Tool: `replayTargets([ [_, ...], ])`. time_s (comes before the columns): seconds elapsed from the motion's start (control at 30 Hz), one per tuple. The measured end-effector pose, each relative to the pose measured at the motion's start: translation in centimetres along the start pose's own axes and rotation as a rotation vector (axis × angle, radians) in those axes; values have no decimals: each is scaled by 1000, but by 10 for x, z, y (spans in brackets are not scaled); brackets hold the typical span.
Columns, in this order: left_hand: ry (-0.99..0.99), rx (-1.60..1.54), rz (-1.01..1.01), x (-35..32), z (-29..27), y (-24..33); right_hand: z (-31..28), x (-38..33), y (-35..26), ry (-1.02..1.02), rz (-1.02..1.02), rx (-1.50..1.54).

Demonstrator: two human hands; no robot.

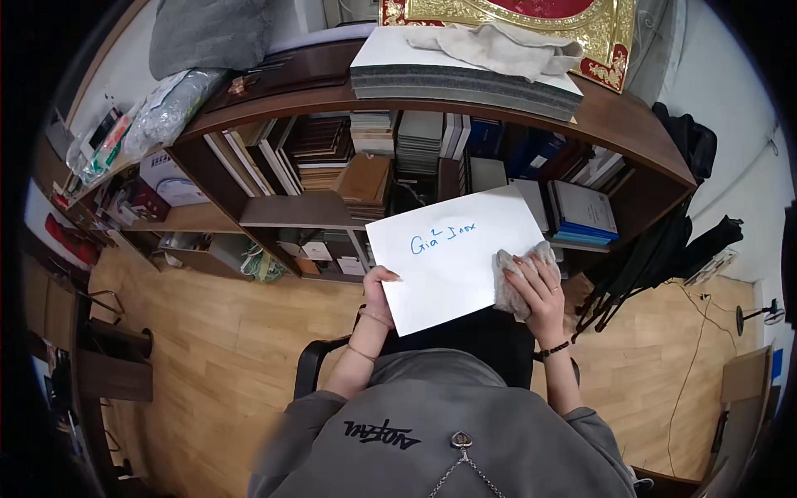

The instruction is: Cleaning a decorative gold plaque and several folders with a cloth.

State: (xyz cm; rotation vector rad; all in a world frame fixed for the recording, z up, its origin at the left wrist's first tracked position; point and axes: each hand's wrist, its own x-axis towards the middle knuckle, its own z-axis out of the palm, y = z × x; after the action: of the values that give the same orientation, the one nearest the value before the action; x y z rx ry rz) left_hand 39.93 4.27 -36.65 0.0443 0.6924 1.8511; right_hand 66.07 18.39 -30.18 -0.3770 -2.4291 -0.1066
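Head view, looking down over the person's grey hooded top. Both forearms rise from the lower edge, elbows bent, sleeves pushed back, thin bracelets on each wrist. The left hand point(378, 288) holds a white board point(455, 259) by its lower left edge: the thumb lies across the front face and the fingers are hidden behind, so the grip is pressed together on that edge. The board is held tilted, its right side higher, in front of the chest and above a dark chair point(320, 365); blue handwriting runs across its upper middle. The right hand point(534, 290), wearing a ring, lies flat with fingers together and slightly curled over a grey cloth point(521, 278), pressing the cloth against the board's right edge; the grip is closed down on the cloth rather than spread.

Behind the board stands a curved dark wooden shelf unit point(315, 207), its compartments packed with books, sample swatches, folders and boxes; the board covers part of its middle section. On the shelf's top lie a stack of grey-edged white panels point(465, 79) with a pale rag point(498, 46) draped over them, and behind these a red and gold ornate frame point(598, 33). A grey cushion point(207, 33) and a plastic-wrapped bundle point(170, 104) sit at the upper left. Folded black stands point(656, 257) lean at the right, near a cable trailing over the wooden floor point(207, 332).
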Motion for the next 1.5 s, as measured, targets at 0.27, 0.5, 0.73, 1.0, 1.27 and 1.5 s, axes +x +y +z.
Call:
replayTargets([
  [0.27,1,-25,-159,45,-55,-46,50,-63,3,37,292,25],
  [0.5,196,-5,-200,32,-51,-51,53,-64,-2,-63,376,113],
  [0.73,251,37,-223,45,-55,-51,63,-49,18,416,1134,933],
  [1.0,313,146,-196,42,-46,-50,145,11,15,-110,927,-121],
  [1.27,258,225,-65,48,-59,-55,171,22,-68,-246,139,132],
  [1.5,279,155,-227,43,-56,-53,158,12,12,-90,851,-110],
])
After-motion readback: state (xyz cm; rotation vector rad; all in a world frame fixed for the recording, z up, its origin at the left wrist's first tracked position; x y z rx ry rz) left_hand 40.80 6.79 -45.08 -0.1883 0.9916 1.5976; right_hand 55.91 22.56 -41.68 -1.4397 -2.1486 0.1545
